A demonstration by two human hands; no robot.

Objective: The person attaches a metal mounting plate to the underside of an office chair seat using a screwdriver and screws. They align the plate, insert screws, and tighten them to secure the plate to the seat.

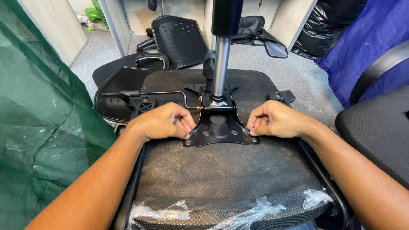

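An office chair seat (221,174) lies upside down in front of me, its dusty black underside facing up. A black metal mechanism plate (219,127) sits on the seat's middle, with a chrome gas-lift cylinder (220,68) rising from it. My left hand (164,122) pinches the plate's left edge with curled fingers. My right hand (275,120) pinches the plate's right edge the same way. A thin black lever (162,93) runs left from the mechanism. Torn clear plastic wrap (230,213) clings to the seat's near edge.
A green plastic-covered bulk (38,127) stands at left. Another black chair seat (379,127) and a blue covered object (362,38) are at right. Loose chair parts, a perforated backrest (181,40) and armrests, lie on the grey carpet behind. Black bags (319,25) sit at the far right.
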